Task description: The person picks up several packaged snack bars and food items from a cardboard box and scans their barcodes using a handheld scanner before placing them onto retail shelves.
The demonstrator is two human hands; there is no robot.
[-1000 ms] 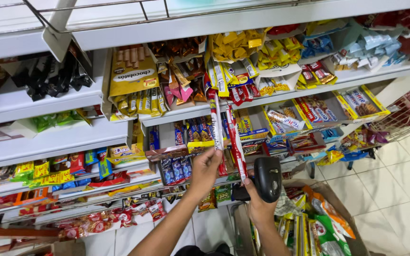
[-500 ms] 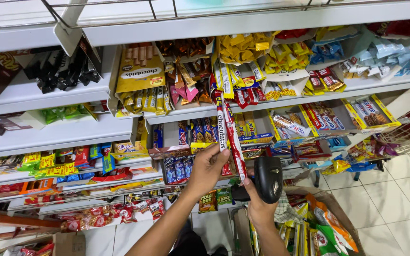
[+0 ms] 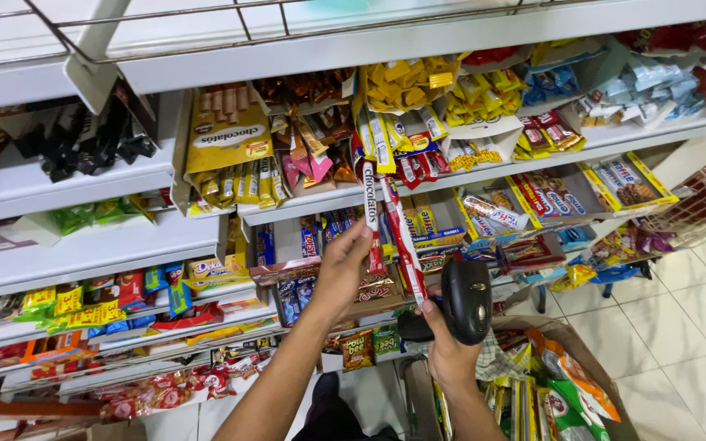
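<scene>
Your left hand (image 3: 343,273), at centre frame, has its grip closed on a red-and-white stick pack (image 3: 370,214), whose long axis runs nearly upright. A second stick pack (image 3: 403,241) slants beside it, down towards your right hand (image 3: 449,351). That hand's grip is wrapped round a black scanner (image 3: 465,300), just right of and below the packs, nearest the slanted one's lower end. Shelves (image 3: 91,249) of snacks fill the background.

White tiered shelves (image 3: 83,253), crowded. Snack packets (image 3: 83,302) in rows on lower tiers; yellow display box (image 3: 226,135) and candy bars (image 3: 418,155) upper tier. Cookie boxes (image 3: 627,181) right. Tiled floor (image 3: 696,327) below.
</scene>
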